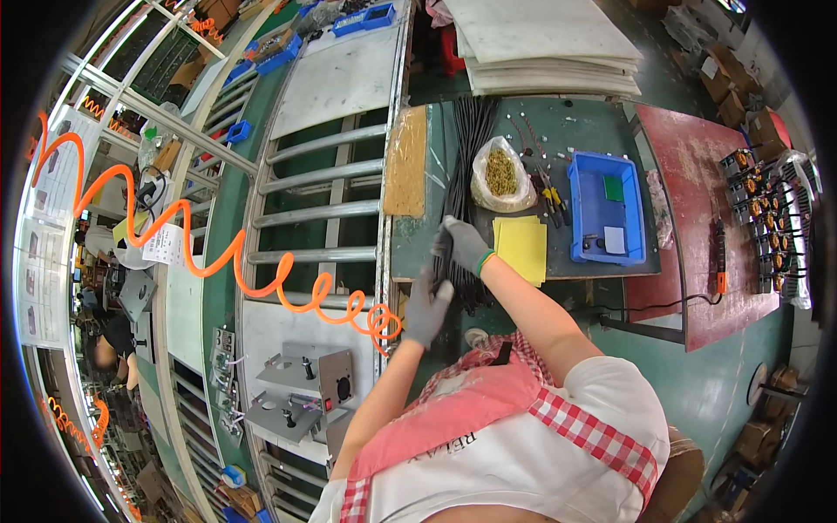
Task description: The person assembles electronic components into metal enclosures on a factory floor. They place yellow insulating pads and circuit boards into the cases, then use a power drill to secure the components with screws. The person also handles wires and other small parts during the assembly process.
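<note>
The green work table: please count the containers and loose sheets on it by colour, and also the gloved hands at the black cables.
Blue tray: 1
Clear bag of small yellowish parts: 1
Yellow sheet stack: 1
Brown board: 1
Grey-gloved hands on the black cable bundle: 2, left hand and right hand
Total: 6

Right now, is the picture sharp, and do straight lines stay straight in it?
Head view: even lighting, no strong glare; both gloved hands, left hand and right hand, look fairly sharp on the black cable bundle; roller conveyor rails bend toward the dark rim.
</note>
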A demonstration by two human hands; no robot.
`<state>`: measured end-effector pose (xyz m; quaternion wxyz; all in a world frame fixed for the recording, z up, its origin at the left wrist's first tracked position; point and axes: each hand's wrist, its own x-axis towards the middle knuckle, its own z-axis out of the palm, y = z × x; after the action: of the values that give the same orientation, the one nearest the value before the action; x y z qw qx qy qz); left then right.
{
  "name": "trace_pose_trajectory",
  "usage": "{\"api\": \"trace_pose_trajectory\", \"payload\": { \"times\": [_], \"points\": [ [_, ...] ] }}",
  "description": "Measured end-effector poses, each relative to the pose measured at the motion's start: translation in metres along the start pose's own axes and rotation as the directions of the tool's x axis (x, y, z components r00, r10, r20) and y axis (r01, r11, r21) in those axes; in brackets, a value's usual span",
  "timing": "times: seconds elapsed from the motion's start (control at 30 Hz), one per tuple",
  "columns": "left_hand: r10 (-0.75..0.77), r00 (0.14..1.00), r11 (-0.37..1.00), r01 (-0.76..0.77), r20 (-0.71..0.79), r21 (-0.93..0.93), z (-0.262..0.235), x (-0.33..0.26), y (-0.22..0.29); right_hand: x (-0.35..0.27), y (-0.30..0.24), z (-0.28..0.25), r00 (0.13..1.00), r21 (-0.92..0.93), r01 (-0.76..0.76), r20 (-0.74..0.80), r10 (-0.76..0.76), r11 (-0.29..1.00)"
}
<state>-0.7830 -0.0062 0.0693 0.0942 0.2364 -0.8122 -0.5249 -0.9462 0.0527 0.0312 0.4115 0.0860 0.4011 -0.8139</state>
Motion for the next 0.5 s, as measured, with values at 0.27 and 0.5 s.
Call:
{"api": "trace_pose_trajectory", "payload": {
  "times": [0.27, 0.5],
  "points": [
    [-0.231, 0.959, 0.973, 0.223, 0.166, 0.065, -0.007, 0.053, -0.048, 0.012, 0.005, -0.017, 0.956, -0.827, -0.084, 0.091, 0.280, 0.556],
    [-0.385, 0.914, 0.720, 0.385, 0.129, -0.577, -0.004, 0.055, -0.041, 0.028, -0.005, -0.004, 0.868, -0.680, -0.189, 0.222, 0.445, 0.709]
  ]
}}
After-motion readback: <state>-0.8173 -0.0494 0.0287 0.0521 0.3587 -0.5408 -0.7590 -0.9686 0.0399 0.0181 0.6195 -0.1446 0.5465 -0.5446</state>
